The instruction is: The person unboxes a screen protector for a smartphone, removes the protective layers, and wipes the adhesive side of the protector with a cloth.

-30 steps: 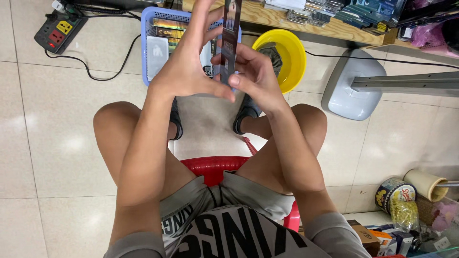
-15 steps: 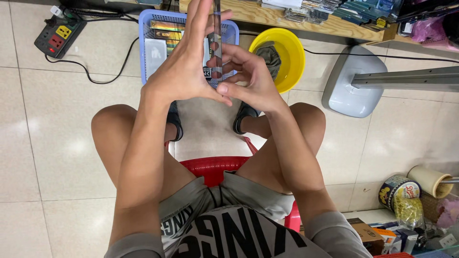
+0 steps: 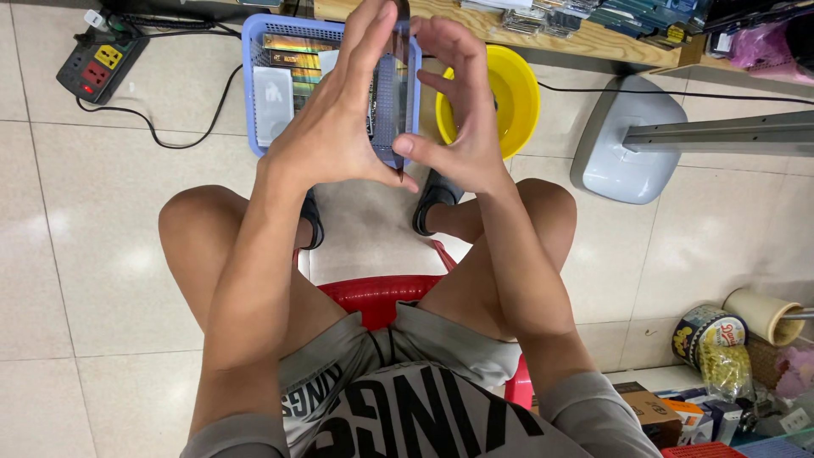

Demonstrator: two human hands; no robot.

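Between the two raised hands, a thin dark phone (image 3: pixel 392 93) is standing upright, edge toward the camera. The left hand (image 3: pixel 335 119) is pressing flat along one face while the right hand (image 3: pixel 462 110) is pinching its lower end, thumb touching the left thumb. Keeping even pressure on both faces and the slab upright should help here. Just beyond the left hand, a blue basket (image 3: pixel 254 76) is holding flat packets and a pale sheet. Beyond the right hand, a yellow bowl (image 3: pixel 517 93) is sitting; what it holds I cannot tell
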